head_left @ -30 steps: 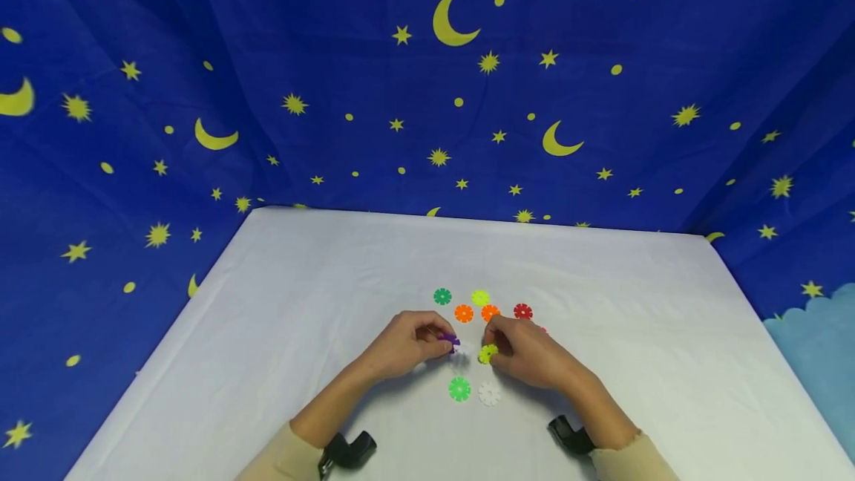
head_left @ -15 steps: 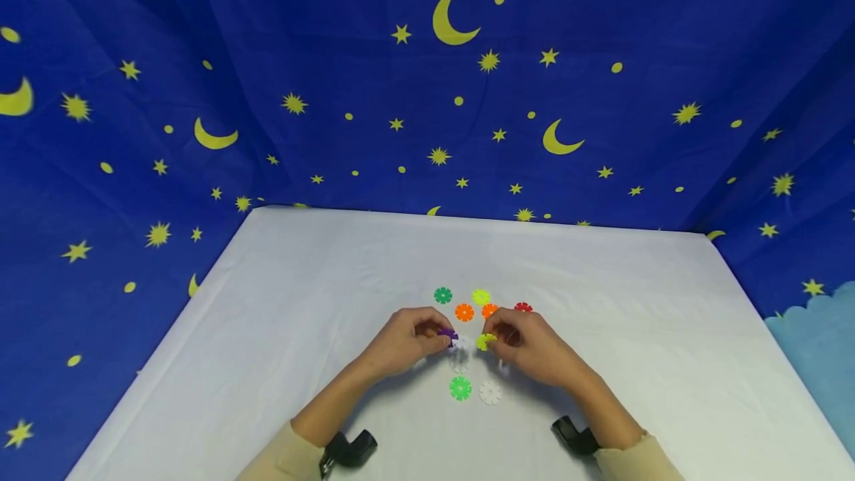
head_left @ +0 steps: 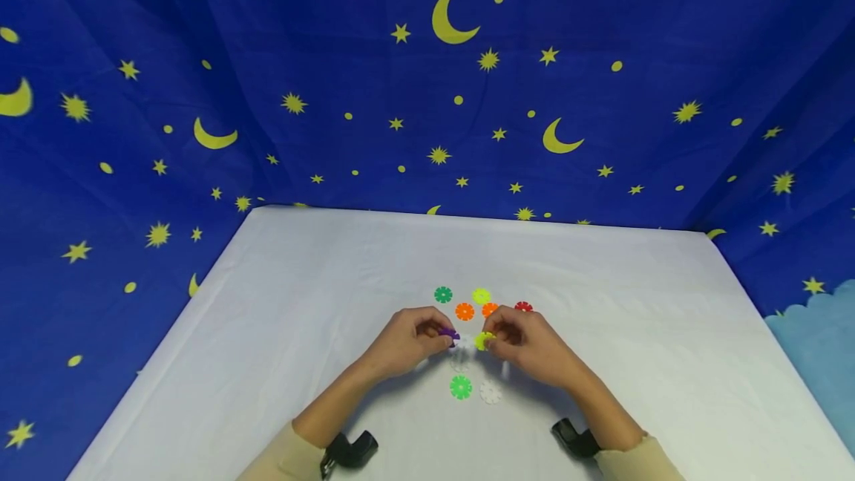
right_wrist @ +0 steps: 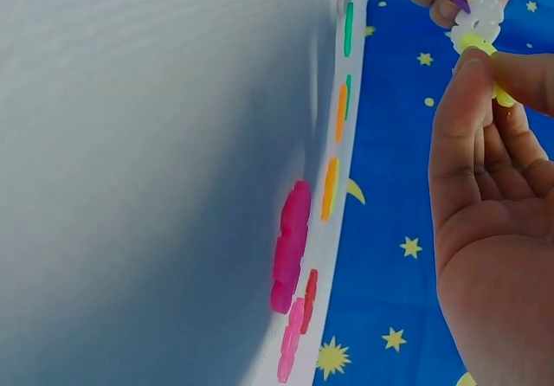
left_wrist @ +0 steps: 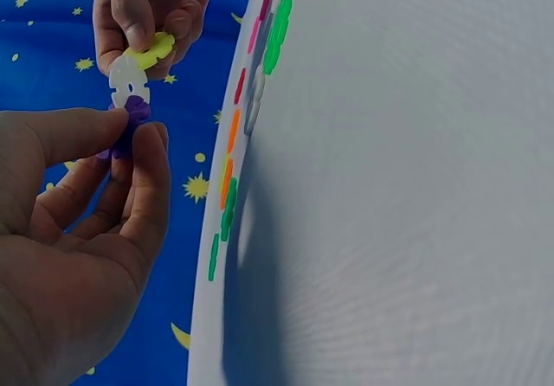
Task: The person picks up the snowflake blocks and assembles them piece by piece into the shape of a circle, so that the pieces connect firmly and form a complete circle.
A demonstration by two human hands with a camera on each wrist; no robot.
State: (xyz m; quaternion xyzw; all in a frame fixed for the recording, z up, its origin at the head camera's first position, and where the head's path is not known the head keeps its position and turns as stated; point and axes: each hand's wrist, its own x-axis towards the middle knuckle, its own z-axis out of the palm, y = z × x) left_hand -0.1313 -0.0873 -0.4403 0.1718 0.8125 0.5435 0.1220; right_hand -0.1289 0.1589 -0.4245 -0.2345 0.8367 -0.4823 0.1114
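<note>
My left hand [head_left: 407,341] pinches a purple notched plastic disc [left_wrist: 134,113] between thumb and fingertips. A white notched disc [left_wrist: 130,83] is slotted into the purple one and points toward the other hand. In my right hand [head_left: 534,347], thumb and fingers pinch a yellow notched disc [right_wrist: 478,43], which meets the far edge of the white disc. Whether the yellow disc's slot is engaged there, I cannot tell. Both hands hold the discs above the white-covered table [head_left: 300,273], close together near its middle. Fingers partly cover the purple and yellow discs.
More discs lie flat around the hands: light green [head_left: 461,387], white [head_left: 490,392], dark green [head_left: 443,295], yellow-green [head_left: 481,295], orange [head_left: 464,311] and red [head_left: 524,306]. Magenta [right_wrist: 292,247] and pink discs [right_wrist: 291,338] show in the right wrist view. A starry blue curtain [head_left: 374,80] surrounds the table.
My right hand has risen slightly and brought the yellow disc leftward up to the white one. The left hand, holding the purple disc, has barely moved.
</note>
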